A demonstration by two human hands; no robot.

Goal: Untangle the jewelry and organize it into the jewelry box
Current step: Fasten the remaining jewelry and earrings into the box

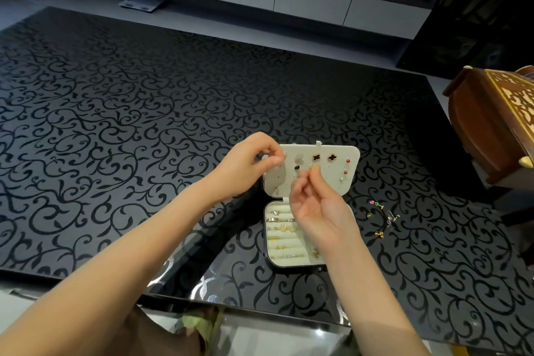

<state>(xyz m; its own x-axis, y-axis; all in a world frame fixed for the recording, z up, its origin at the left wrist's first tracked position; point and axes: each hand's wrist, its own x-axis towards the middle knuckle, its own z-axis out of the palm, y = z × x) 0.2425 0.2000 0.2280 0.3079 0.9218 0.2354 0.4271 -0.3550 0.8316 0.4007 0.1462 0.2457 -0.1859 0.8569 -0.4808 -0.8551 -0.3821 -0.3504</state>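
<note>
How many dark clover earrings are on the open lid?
2. Left clover earring and right clover earring, side by side, top row of the lid; others may be hidden.

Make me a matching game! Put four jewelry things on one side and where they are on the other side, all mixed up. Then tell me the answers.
Things
1. dark clover earrings
2. rings
3. loose colourful pieces
4. tiny earring

Places
A. on the black table, right of the jewelry box
B. pinched in the fingers of the right hand
C. pinned to the box's open lid
D. tucked in the box's bottom tray

Pairs: 1-C, 2-D, 3-A, 4-B
</note>
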